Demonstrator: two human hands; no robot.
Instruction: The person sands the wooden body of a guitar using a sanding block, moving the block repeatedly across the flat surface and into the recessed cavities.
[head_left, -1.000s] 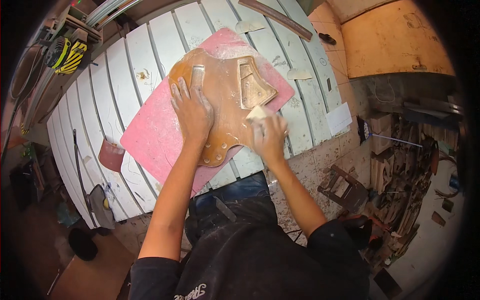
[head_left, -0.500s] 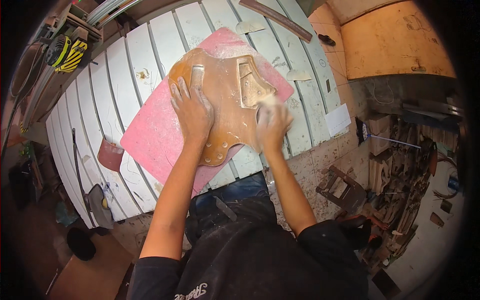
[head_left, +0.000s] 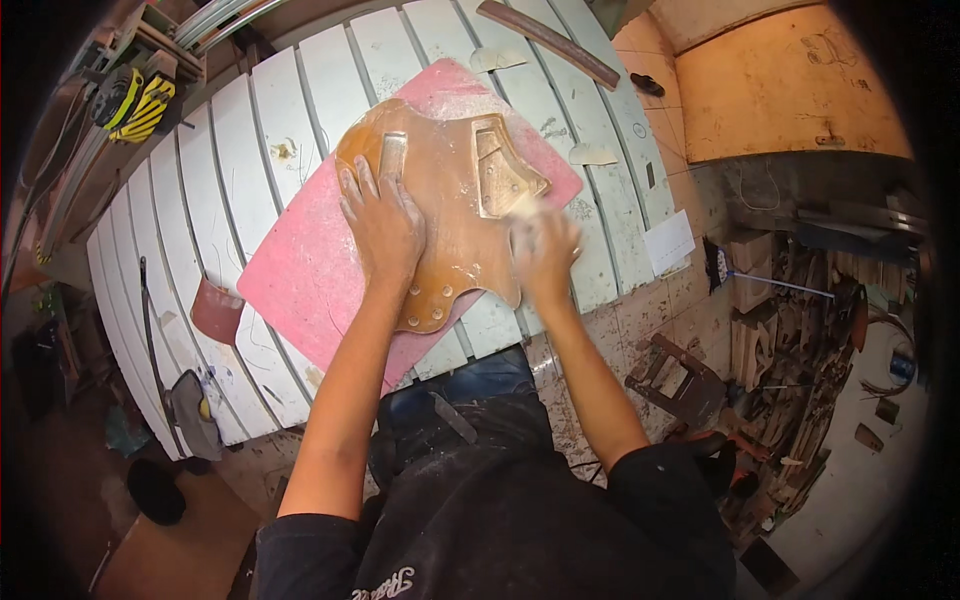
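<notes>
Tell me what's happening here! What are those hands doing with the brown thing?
A person has their left hand spread flat on a brown wooden piece with hollows cut into it. Their right hand, a bit blurry, holds a small pale block at the wood's right edge, near the bigger hollow. The wood lies on a pink sheet, on top of a white slatted table.

There is passage over the surface (head_left: 243,140) left of the mat (head_left: 300,270), around the red sheet (head_left: 217,311); the left hand (head_left: 386,228) blocks the left side of the board (head_left: 452,200), the right hand (head_left: 545,252) its near right edge.
</notes>
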